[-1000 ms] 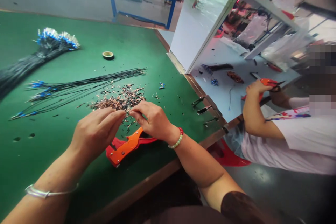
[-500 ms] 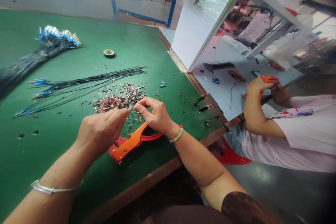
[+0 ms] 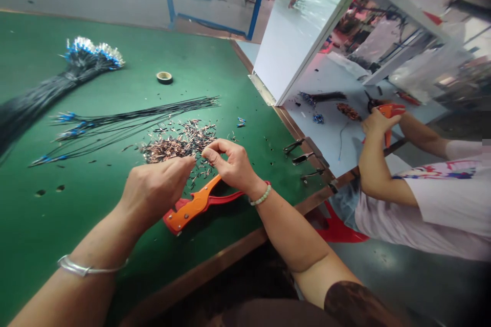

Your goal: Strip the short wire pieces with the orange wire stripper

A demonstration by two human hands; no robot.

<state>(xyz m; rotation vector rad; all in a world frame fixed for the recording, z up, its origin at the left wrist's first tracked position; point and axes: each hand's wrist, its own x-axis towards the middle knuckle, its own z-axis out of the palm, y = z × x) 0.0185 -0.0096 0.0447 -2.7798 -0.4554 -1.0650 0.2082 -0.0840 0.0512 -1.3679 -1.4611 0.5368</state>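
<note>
My left hand (image 3: 158, 189) is closed, its fingertips pinched together in front of a heap of wire scraps (image 3: 166, 148) with bare copper and dark insulation. Close beside it, my right hand (image 3: 233, 164) also pinches thumb against forefinger. Whatever lies between the fingers of either hand is too small or hidden to make out. Below the two hands, an orange and red wire stripper (image 3: 194, 208) lies on the green table (image 3: 126, 184). Thin black wires (image 3: 149, 114) with blue terminals at their left ends stretch behind the scraps.
A thick bundle of black wires (image 3: 42, 93) with blue and silver ends lies at the left. Near the back is a tape roll (image 3: 164, 78). Black clamps (image 3: 305, 157) sit by the right edge. At the adjoining bench, a co-worker's hand (image 3: 378, 123) holds an orange tool (image 3: 390, 111).
The view has shifted slightly, so the table's things appear a little further right. My hands keep their pinch close together. The co-worker's arms and orange tool have moved a little.
</note>
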